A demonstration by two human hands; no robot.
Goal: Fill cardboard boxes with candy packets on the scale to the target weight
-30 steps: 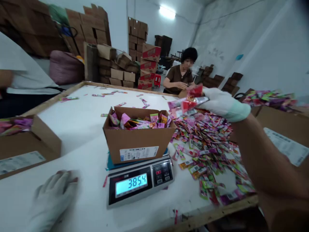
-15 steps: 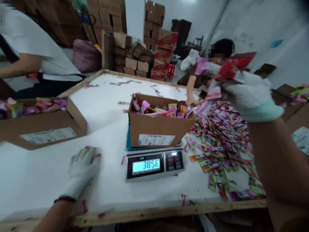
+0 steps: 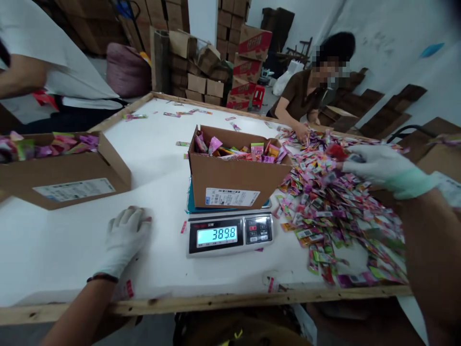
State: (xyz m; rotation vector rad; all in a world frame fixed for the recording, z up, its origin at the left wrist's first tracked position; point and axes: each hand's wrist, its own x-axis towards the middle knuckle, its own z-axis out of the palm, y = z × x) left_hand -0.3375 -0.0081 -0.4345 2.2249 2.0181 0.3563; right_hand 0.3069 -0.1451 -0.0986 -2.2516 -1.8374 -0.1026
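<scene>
In the head view, a brown cardboard box [image 3: 239, 180], open-topped and filled nearly to its rim with colourful packets, sits on a black-and-silver digital scale [image 3: 230, 235] near the middle of the white tabletop's [image 3: 65, 250] near edge. The scale's digits have risen from 3856 to 3898, any decimal point being too small to trust, so the reading seems unsettled. The white-gloved right hand [image 3: 382, 166] has dropped from above to low over the heap of shiny packets [image 3: 345, 211] on the tabletop's right side. A red packet [image 3: 336, 152] is at its fingers, but blur hides whether they grip it; the bunch held earlier looks smaller, so packets are perhaps being returned. The white-gloved left hand [image 3: 126, 240] rests near the near edge, left of the scale, its fingers loose and holding nothing. Across the tabletop, a co-worker's hand [image 3: 301, 133] touches the heap's far side.
</scene>
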